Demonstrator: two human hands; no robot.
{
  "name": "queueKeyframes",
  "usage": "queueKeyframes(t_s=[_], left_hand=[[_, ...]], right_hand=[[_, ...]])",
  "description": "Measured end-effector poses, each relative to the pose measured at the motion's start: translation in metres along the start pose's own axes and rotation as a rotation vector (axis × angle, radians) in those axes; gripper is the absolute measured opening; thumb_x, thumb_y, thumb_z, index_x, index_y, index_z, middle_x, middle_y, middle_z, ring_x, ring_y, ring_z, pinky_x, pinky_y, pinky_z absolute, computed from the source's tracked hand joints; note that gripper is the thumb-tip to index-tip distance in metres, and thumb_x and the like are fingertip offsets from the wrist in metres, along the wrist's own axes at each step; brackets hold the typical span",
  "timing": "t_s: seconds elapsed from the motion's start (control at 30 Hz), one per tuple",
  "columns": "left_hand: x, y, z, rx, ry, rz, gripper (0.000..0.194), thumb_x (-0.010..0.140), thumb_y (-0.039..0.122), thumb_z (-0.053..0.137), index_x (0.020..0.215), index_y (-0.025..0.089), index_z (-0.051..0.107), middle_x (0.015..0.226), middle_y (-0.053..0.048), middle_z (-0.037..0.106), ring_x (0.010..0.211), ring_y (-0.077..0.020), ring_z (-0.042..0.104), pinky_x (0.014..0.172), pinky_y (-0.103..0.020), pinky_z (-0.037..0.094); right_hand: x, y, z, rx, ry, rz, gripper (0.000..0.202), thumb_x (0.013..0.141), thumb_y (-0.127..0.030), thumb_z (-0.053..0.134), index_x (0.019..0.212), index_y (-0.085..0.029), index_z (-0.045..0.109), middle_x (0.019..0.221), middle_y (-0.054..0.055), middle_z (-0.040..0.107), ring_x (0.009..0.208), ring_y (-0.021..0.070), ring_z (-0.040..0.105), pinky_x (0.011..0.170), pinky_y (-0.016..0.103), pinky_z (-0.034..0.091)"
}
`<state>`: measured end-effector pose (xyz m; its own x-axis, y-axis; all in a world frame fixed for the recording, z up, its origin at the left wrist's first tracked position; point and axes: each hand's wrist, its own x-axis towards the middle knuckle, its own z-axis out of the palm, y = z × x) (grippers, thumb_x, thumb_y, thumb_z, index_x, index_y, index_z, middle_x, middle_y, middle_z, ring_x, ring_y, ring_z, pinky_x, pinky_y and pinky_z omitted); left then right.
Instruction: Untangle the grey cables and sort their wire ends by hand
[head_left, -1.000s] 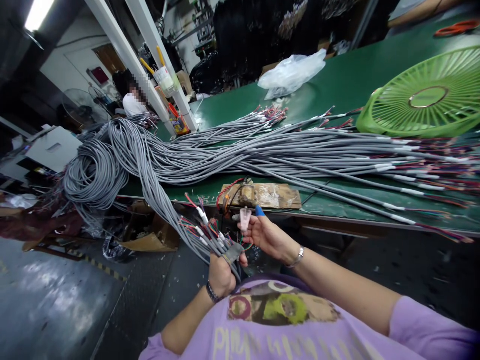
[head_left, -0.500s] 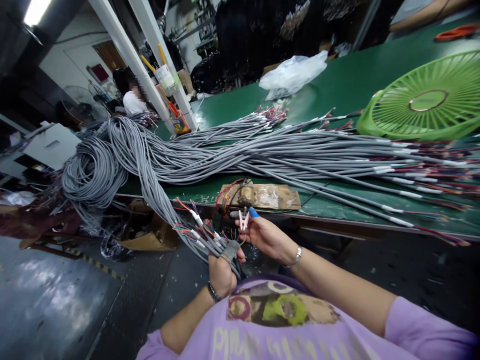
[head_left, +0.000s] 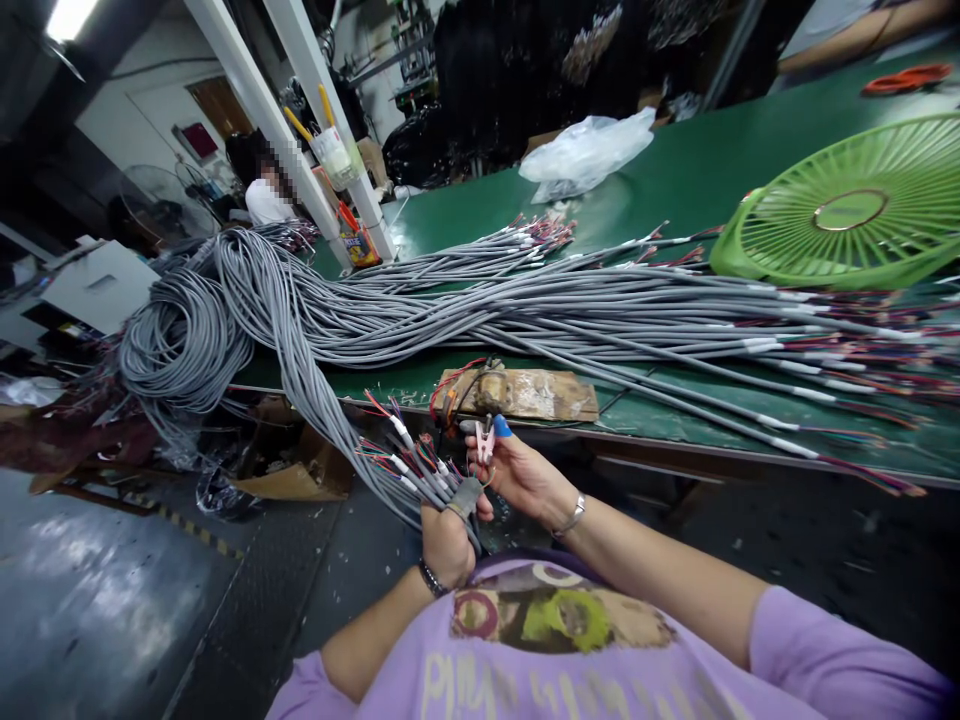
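Observation:
My left hand (head_left: 448,545), its thumb wrapped in grey material, is closed around a bunch of grey cables (head_left: 424,488). White sleeves and stripped coloured wires stick out beyond the grip. Just to the right, my right hand (head_left: 529,480) pinches a small pale pink clip (head_left: 485,440) that resembles a clothespin. One of its fingertips has a blue cover (head_left: 502,426). A thin wire runs between the two hands near the clip; which cable it comes from is hard to see. The held cables hang from the large cable bundle (head_left: 315,400) on the bench.
On the green bench (head_left: 697,150) lie long grey cables (head_left: 600,300), a wooden block with wires (head_left: 551,393), a green fan (head_left: 847,210), a plastic bag (head_left: 589,150) and orange-handled scissors (head_left: 904,80). A white post (head_left: 300,100) rises behind. A cardboard box (head_left: 300,475) sits below; people are nearby.
My right hand has moved slightly left and closer to the cable ends, still with the pink clip. My left hand keeps its grip, and the cable ends have shifted slightly right.

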<state>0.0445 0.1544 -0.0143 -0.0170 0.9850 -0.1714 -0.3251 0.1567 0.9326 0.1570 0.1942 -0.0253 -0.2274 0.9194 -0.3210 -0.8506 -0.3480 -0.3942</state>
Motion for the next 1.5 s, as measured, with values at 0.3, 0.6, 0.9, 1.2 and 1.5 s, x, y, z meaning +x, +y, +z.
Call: queueKeyframes(t_s=[0.3,0.6,0.9,1.2,1.5], left_hand=[[-0.008,0.001,-0.014,0.013,-0.027,0.002,0.026,0.07,0.033,0.068,0.053,0.014,0.061,0.048,-0.001,0.059,0.045,-0.0103,0.052,0.047,-0.022,0.041],[-0.007,0.0,-0.023,0.273,-0.254,-0.061,0.029,0.072,0.036,0.068,0.054,0.013,0.065,0.048,-0.004,0.062,0.045,-0.0134,0.056,0.05,-0.025,0.045],[-0.006,-0.003,-0.026,0.241,-0.179,-0.118,0.023,0.071,0.032,0.068,0.061,0.012,0.067,0.049,-0.004,0.064,0.043,-0.0139,0.057,0.049,-0.026,0.049],[-0.004,-0.011,-0.029,0.249,-0.214,-0.054,0.026,0.073,0.035,0.067,0.061,0.012,0.068,0.054,-0.006,0.066,0.048,-0.015,0.06,0.054,-0.027,0.05],[-0.006,-0.01,-0.029,0.146,-0.109,-0.082,0.029,0.068,0.038,0.07,0.058,0.012,0.066,0.049,-0.004,0.063,0.045,-0.0139,0.057,0.05,-0.026,0.048]], right_hand=[[-0.017,-0.009,-0.011,-0.309,-0.159,0.127,0.046,0.07,-0.061,0.064,0.081,-0.016,0.063,0.077,0.004,0.063,0.065,0.0118,0.057,0.06,0.024,0.047],[-0.035,-0.013,0.003,-0.717,-0.352,0.165,0.039,0.066,-0.047,0.074,0.081,-0.014,0.059,0.055,-0.001,0.06,0.046,0.01,0.052,0.053,0.025,0.041],[-0.039,-0.015,-0.018,-0.604,-0.062,0.065,0.041,0.062,-0.049,0.076,0.074,-0.016,0.056,0.069,0.0,0.061,0.059,0.0087,0.054,0.06,0.024,0.045],[-0.045,0.003,-0.016,-0.69,-0.192,0.041,0.036,0.071,-0.047,0.068,0.072,-0.017,0.049,0.055,-0.001,0.06,0.053,0.0118,0.055,0.052,0.024,0.038],[-0.041,0.003,-0.009,-0.769,-0.201,-0.035,0.036,0.069,-0.048,0.07,0.066,-0.018,0.05,0.053,-0.001,0.059,0.052,0.0124,0.054,0.053,0.026,0.038]])
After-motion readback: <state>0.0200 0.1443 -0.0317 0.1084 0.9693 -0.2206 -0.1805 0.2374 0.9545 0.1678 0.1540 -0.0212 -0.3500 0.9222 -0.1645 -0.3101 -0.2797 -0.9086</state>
